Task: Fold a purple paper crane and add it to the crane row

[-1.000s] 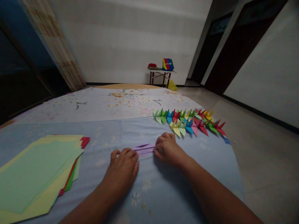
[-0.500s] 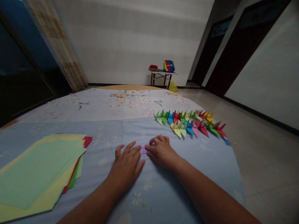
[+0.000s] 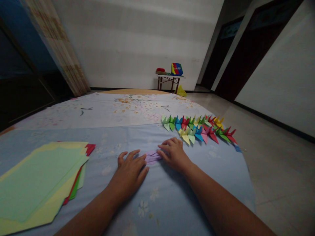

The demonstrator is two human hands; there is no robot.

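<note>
A small folded piece of purple paper [image 3: 152, 157] lies on the blue flowered tablecloth [image 3: 115, 183] between my hands. My left hand [image 3: 129, 172] rests at its left end, fingers spread and the index fingertip on the paper's edge. At the right end, my right hand [image 3: 174, 154] touches the paper with its fingertips; its fingers are curled but apart. Creases run across the paper from side to side. Part of its right end is hidden under my right fingers.
Sheets of coloured paper [image 3: 44, 180], pale green and yellow on top, lie at the left. Rows of folded paper cranes [image 3: 197, 131] stand at the right of the table. Beyond it, a small side table [image 3: 169, 77] by the wall carries a colourful box [image 3: 176, 69].
My hands have moved apart along the purple paper, so more of it shows between them. The whole view has shifted slightly.
</note>
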